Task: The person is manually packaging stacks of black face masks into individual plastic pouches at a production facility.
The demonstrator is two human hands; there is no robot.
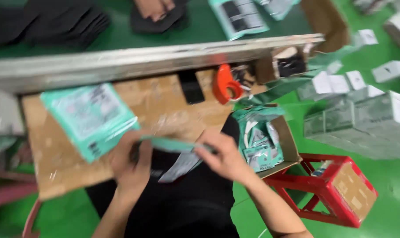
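My left hand [130, 161] and my right hand [224, 155] both grip a flat teal plastic packet [171, 144], one at each end, held edge-on above my lap. A white-and-grey slip [181, 166] hangs below the packet. A stack of teal packets [92, 118] lies on the cardboard board [164, 110] just left of my left hand. The picture is blurred by motion.
A red tape dispenser [226, 83] and a black phone-like object [191, 87] lie on the board. A cardboard box of packets [266, 141] rests on a red stool [327, 189] at right. Another person's hand [153, 9] works beyond the metal rail [142, 59]. Boxes [363, 119] lie on the green floor.
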